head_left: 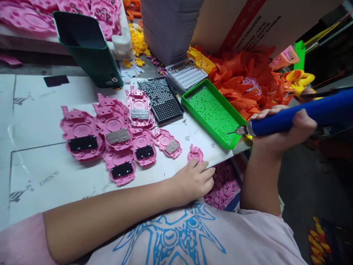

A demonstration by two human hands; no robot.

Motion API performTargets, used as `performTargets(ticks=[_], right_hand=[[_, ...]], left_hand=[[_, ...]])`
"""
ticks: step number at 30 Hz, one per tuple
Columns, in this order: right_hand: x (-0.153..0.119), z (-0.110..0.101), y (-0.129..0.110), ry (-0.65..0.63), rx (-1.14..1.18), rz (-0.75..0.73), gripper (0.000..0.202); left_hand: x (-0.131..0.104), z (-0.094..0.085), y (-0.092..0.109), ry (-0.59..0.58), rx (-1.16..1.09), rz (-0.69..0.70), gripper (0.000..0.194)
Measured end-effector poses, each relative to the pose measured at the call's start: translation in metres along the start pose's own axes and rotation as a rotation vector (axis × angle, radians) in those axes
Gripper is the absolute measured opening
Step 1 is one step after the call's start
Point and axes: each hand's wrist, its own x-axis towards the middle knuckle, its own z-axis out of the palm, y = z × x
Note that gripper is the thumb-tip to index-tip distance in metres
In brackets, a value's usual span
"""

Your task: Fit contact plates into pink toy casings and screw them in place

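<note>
My right hand [281,136] is wrapped round a blue electric screwdriver [298,116]. Its thin bit points left, over the near end of a green screw tray [190,101] whose holes hold many small screws. At the table's front edge, my left hand [194,180] rests its fingers on a small pink plastic casing [195,151], holding it down; they hide its lower part. Left of that hand lies a pink casing with a grey plate [168,143]. Further left, stacks of similar pink casings [81,129] carry black or grey screwed plates.
Behind the stacks stand a dark green bin [82,48], a black screw tray [162,99] and a clear partitioned box [186,75]. Orange plastic parts [242,81] pile up before a large carton [264,22]. Below the table edge, a container holds small pink pieces [224,186].
</note>
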Motion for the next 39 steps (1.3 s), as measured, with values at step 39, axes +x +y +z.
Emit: performTargets(ticks=[39], right_hand=[[-0.069,0.032,0.028,-0.539,0.166,0.093,0.031]], left_hand=[[0.002,-0.001,0.004,-0.136,-0.02,-0.083,0.016]])
